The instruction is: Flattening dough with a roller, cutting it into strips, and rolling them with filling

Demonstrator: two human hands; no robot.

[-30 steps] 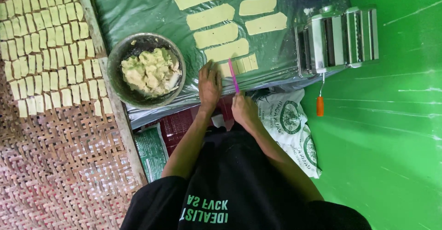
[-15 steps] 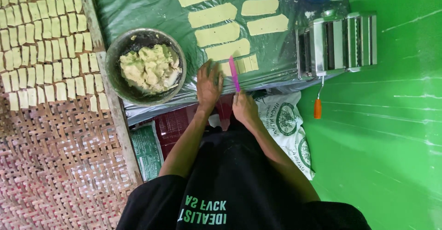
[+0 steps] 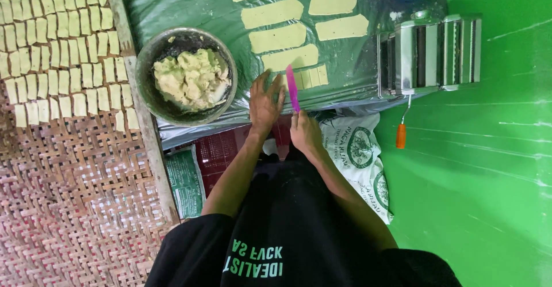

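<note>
A pink knife (image 3: 292, 87) was gripped by the right hand (image 3: 305, 133), the left hand (image 3: 265, 100) laid flat on a dough strip (image 3: 303, 78), hemmed between dough bowl (image 3: 150, 100) and pasta roller (image 3: 428, 54).

Five long dough strips (image 3: 275, 12), one metal bowl (image 3: 150, 85), one pink knife (image 3: 292, 87), one pasta roller (image 3: 431, 54).

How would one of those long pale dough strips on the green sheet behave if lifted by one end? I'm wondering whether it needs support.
The dough strips look thin and flat, so one would probably droop and stretch rather than stay stiff. They lie apart on the plastic sheet, so likely light, perhaps slightly clinging. The strip under the left hand is cut into small pieces by the pink knife, suggesting it tears easily.
</note>
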